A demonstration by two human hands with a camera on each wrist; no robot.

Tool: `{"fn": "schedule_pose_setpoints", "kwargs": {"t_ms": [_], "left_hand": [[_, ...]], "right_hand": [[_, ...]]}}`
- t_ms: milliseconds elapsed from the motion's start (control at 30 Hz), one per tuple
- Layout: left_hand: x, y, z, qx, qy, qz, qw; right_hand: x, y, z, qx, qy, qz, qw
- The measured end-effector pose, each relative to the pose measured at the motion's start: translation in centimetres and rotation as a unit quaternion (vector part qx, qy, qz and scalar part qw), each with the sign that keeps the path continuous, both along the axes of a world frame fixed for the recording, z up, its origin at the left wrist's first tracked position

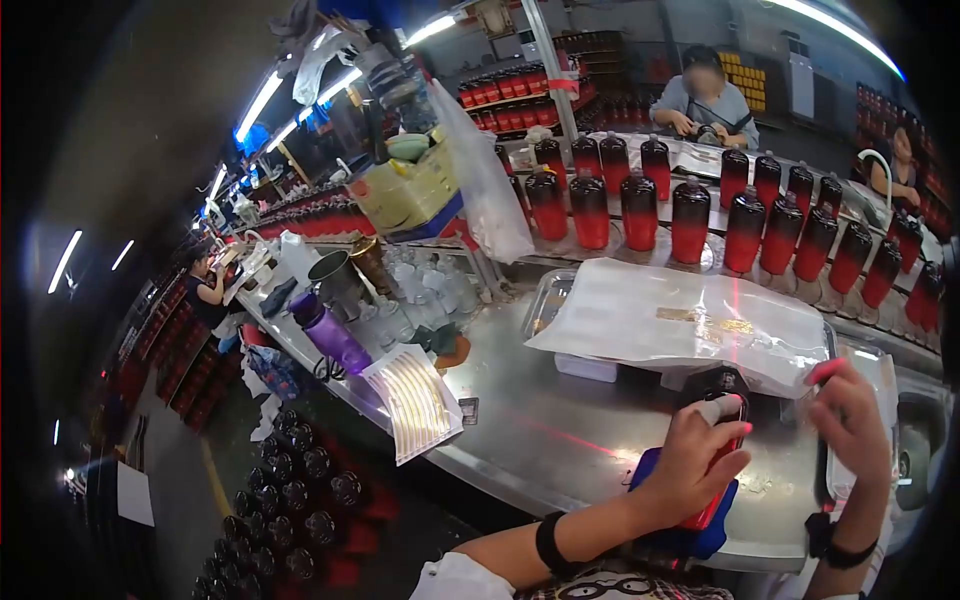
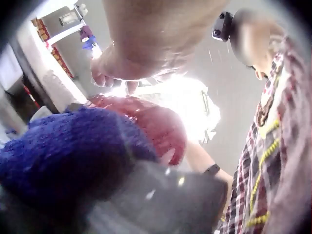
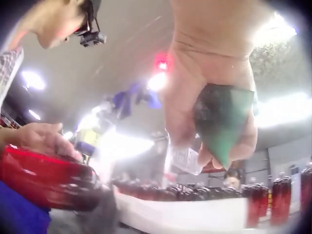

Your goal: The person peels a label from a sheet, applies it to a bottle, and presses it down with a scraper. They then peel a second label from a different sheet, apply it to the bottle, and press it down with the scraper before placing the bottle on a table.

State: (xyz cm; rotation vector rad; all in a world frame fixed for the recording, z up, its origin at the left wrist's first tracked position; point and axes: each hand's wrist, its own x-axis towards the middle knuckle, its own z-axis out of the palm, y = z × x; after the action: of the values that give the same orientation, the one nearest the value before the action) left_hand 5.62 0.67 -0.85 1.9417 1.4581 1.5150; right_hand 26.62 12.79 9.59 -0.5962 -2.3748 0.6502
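My left hand (image 1: 685,465) grips a glossy bottle (image 3: 44,178), red fading to black, which lies tilted against a blue cloth pad (image 2: 73,146) at the bench's near edge. White wrapping covers one of its fingers. To the right, my right hand (image 1: 855,425) is raised beside the end of a white sheet (image 1: 620,300) lying over a metal tray (image 1: 545,298). In the right wrist view that hand holds a dark green flat, pointed piece (image 3: 226,122) against the palm. A small clear piece with faint markings (image 3: 185,161) shows by its fingertips. Gold decals (image 1: 730,325) lie on the white sheet.
Rows of red-black bottles (image 1: 690,225) stand behind the tray. To the left are a sheet of gold strips (image 1: 412,400), a purple bottle (image 1: 330,335) and several clear bottles (image 1: 430,285). A sink (image 1: 915,465) is at right. Another person (image 1: 715,100) works across the bench.
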Motion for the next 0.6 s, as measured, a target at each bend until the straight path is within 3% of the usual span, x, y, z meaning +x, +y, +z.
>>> {"fn": "schedule_pose_setpoints", "kwargs": {"t_ms": [200,233,333,433,600], "left_hand": [[-0.2,0.0,1.8,-0.145,-0.230,-0.085,0.959],[0.4,0.1,1.2,-0.048,-0.223,-0.043,0.973],[0.5,0.0,1.1,-0.072,-0.306,-0.067,0.947],[0.4,0.0,0.8,-0.112,-0.446,-0.188,0.868],[0.7,0.4,0.3,-0.095,-0.440,-0.184,0.874]], "right_hand": [[-3.1,-4.5,-2.5,-0.071,0.078,0.036,0.994],[-3.1,-4.6,-2.8,-0.069,0.073,0.037,0.994],[-3.2,-4.7,-3.3,-0.064,0.066,0.040,0.995],[-3.4,-5.0,-3.5,-0.061,0.075,0.039,0.995],[-3.4,-5.2,-4.9,-0.082,0.101,0.033,0.991]]}}
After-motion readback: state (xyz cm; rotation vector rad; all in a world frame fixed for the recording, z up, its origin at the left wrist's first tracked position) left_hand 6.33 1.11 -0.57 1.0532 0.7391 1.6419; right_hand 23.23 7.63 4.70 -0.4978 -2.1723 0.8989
